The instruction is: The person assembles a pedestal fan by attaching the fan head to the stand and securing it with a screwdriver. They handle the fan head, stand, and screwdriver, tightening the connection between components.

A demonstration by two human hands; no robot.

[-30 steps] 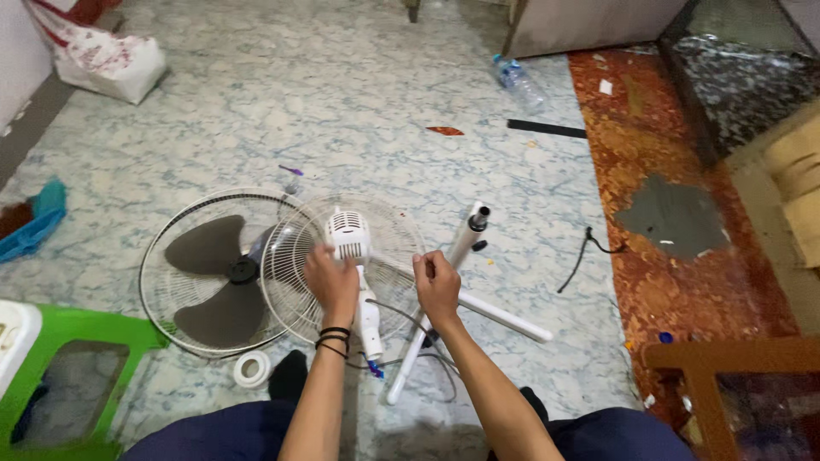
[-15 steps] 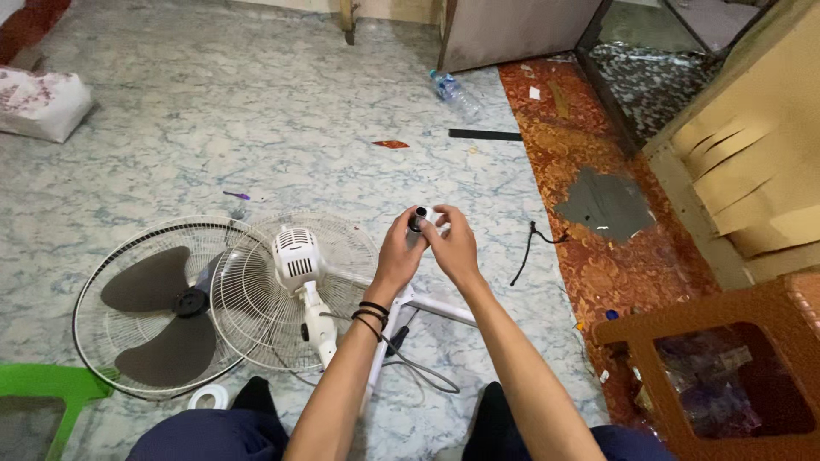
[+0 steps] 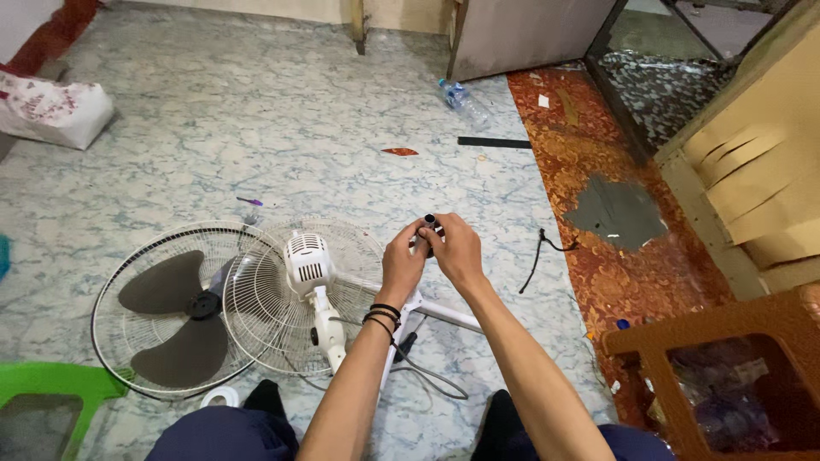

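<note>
The room is evenly and fairly brightly lit with soft, diffuse light; no single source shows. Shadows are faint: only a weak, blurred darkening lies on the floor beneath the forearms and under the fan guard. The pale marbled floor reflects a mild sheen toward the top of the view but no hard glare. The glass panel at upper right looks dim and mottled. Focus is acceptable in the centre, where the left hand and right hand read clearly. Toward the edges the wide lens stretches and bends straight lines, and fine detail softens, with slight compression smear.
</note>
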